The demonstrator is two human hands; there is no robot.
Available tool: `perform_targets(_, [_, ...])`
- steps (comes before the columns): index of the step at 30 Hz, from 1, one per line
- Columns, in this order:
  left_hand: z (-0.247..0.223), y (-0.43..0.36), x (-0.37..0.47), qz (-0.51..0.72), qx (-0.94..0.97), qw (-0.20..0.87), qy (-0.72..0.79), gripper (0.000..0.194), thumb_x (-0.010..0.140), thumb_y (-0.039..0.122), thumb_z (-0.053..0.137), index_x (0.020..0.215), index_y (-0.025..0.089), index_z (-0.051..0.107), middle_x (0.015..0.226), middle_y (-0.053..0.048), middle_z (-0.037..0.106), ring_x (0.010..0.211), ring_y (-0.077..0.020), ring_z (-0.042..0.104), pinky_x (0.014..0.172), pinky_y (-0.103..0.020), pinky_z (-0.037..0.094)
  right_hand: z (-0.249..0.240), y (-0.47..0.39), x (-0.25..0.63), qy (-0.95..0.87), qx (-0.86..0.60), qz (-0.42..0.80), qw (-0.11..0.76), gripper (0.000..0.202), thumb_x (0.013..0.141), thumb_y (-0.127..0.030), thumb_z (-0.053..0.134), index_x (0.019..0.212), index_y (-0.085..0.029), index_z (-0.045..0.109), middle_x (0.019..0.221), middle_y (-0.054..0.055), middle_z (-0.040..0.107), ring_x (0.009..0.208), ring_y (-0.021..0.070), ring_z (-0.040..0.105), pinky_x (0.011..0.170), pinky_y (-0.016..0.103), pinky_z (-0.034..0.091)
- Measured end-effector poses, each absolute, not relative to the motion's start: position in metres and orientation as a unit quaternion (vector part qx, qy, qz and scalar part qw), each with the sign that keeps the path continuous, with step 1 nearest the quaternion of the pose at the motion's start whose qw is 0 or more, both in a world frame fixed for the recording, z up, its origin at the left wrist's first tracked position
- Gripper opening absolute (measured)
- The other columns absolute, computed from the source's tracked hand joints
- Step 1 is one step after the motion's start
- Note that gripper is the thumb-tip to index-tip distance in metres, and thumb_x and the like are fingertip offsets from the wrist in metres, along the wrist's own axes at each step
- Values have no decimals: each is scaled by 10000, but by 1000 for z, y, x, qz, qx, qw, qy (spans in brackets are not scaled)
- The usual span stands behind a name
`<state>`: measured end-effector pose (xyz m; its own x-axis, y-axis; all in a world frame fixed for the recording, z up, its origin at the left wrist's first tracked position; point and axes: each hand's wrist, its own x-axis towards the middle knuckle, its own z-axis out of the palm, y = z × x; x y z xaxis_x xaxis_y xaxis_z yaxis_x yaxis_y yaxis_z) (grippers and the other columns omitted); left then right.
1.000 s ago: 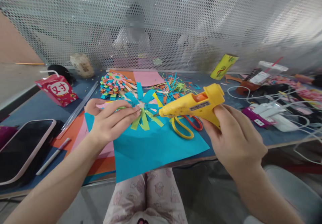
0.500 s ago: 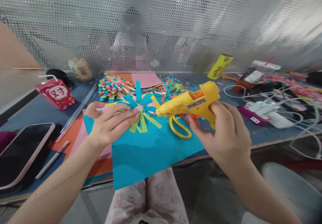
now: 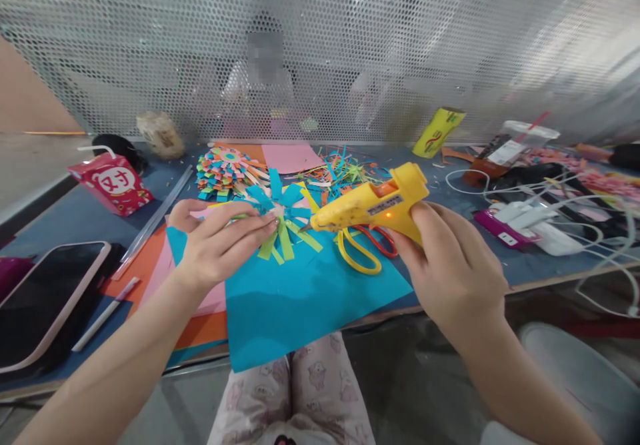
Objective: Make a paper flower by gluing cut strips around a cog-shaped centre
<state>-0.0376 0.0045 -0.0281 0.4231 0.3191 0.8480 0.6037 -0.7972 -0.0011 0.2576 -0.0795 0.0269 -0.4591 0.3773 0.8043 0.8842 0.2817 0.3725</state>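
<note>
My right hand (image 3: 457,265) grips a yellow hot glue gun (image 3: 367,205) by its handle. A small orange light shows on the gun's side, and its nozzle points left, close to the green strips. Under the fingertips of my left hand (image 3: 225,238) is a flower of blue and green paper strips (image 3: 285,238); those fingers are pressed together at its centre, hiding its left part. The flower lies over a blue paper sheet (image 3: 300,305) that overhangs the table's front edge. Scissors with yellow and red handles (image 3: 357,262) lie partly beneath the glue gun.
A finished-looking multicoloured paper flower (image 3: 225,168) and paper scraps (image 3: 350,168) lie behind. At left are a phone (image 3: 50,305), a red drink carton (image 3: 113,182) and a clear glue stick (image 3: 155,225). A power strip (image 3: 507,228) with white cables and a drink cup (image 3: 505,148) stand right.
The glue gun has tilted and shifted slightly, and its orange light now shows. More of the red scissor handle is visible. My left hand stays at the flower.
</note>
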Motion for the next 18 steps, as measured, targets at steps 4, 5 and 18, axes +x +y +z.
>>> perform_targets(4, [-30, 7, -38, -459, -835, 169, -251, 135, 820, 245, 667, 950, 267, 697, 928, -24, 745, 936, -243, 683, 778, -437, 535, 25, -79, 260, -744, -420, -418, 308, 504, 863, -143, 581, 1339, -168, 418, 1020, 114, 680, 880, 229, 661, 789, 324, 538])
perform_targets(5, [-30, 8, -38, -458, -835, 173, -250, 140, 819, 241, 667, 954, 266, 695, 932, -24, 744, 938, -244, 682, 771, -432, 539, 24, -80, 260, -745, -420, -417, 308, 497, 866, -147, 574, 1337, -180, 421, 1022, 111, 680, 873, 231, 662, 785, 329, 537])
perform_targets(18, [-18, 9, -26, -526, -794, 180, -245, 157, 784, 153, 689, 901, 258, 685, 839, 12, 731, 884, -187, 670, 762, -346, 534, -8, -46, 318, -638, -589, -327, 374, 396, 773, -390, 620, 1095, -164, 572, 889, 114, 664, 778, 268, 636, 650, 360, 505])
